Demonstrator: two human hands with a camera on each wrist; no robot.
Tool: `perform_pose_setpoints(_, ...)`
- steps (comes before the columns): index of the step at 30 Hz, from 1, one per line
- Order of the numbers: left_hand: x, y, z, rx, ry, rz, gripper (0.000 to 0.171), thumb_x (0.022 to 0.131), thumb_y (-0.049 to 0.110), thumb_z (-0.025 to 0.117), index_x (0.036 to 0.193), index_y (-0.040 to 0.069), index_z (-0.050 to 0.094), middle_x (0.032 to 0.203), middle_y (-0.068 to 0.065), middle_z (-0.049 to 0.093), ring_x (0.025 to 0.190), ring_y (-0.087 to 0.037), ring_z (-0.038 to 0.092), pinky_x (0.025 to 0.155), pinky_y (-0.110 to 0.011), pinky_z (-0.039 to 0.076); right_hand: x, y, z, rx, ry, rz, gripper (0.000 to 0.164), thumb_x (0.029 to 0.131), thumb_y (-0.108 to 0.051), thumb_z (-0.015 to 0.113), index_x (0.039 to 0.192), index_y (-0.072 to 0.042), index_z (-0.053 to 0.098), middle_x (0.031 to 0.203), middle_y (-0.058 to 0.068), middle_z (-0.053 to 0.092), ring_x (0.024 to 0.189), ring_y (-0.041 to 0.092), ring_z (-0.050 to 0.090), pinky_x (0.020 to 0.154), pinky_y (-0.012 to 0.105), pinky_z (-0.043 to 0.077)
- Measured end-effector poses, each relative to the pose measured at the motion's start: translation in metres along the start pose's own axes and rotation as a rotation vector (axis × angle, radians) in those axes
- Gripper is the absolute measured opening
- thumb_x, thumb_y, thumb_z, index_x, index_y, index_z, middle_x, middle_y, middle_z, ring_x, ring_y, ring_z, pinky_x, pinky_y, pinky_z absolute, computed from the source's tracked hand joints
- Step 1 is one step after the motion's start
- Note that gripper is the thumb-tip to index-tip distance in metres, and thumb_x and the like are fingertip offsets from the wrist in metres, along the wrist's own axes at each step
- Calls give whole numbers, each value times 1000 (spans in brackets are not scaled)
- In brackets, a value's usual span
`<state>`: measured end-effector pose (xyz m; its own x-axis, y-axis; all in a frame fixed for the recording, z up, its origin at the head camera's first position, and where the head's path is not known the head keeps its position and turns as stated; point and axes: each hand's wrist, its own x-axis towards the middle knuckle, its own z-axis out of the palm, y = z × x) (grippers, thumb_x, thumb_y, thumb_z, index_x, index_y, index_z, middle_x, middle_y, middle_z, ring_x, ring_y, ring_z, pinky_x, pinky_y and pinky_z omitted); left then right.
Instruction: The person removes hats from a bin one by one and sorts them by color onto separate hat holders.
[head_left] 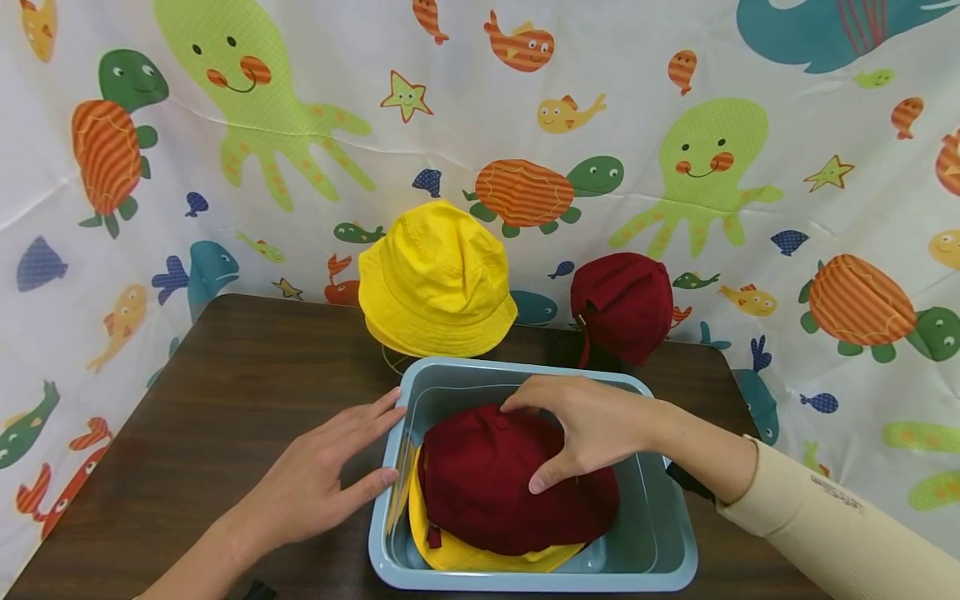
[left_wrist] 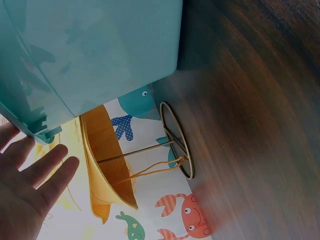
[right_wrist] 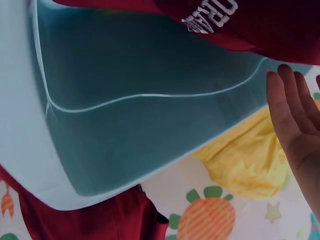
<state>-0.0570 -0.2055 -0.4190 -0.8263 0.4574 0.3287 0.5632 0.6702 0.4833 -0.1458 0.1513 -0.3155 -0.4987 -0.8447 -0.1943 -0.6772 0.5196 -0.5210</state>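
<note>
A light blue plastic basin (head_left: 540,581) holds a dark red cap (head_left: 487,483) lying over a yellow hat (head_left: 465,557). White lettering on the red cap (right_wrist: 250,30) shows in the right wrist view. My right hand (head_left: 600,421) is over this cap, thumb and fingers spread apart; whether the fingertips touch the cloth I cannot tell. At the basin's left rim, my left hand (head_left: 322,467) has its fingers extended, with fingertips at the rim. The left wrist view shows that hand (left_wrist: 25,190) with spread fingers by the basin's corner.
Behind the basin a yellow bucket hat (head_left: 435,279) sits on a wire stand (left_wrist: 135,151). Another dark red cap (head_left: 622,300) is perched to its right. The dark wooden table (head_left: 247,400) meets a white curtain (head_left: 465,125) printed with sea animals.
</note>
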Motion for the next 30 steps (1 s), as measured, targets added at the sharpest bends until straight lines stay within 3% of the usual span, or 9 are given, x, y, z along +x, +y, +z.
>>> perform_pose_setpoints(10,0,0,1,-10,1,-1,69,96,36,76,157,19,51,165,3,42,140,-27,54,100,-59,55,4,2,4,-19,-13,-2,70,78,-48,88,136,-15,65,123,-9,67,107,8,59,92,30,56)
perform_pose_setpoints(19,-1,0,1,-8,3,2,69,95,35,76,157,19,51,165,3,42,140,-26,54,100,-58,55,7,3,8,50,-31,-14,61,79,-35,90,132,-14,66,115,-10,68,99,6,61,87,26,56)
perform_pose_setpoints(30,0,0,1,-5,3,7,68,95,35,76,157,19,51,165,3,42,140,-26,54,100,-57,54,10,-1,15,-3,-9,-8,60,78,-42,90,126,-15,67,104,-13,68,90,5,59,78,23,55)
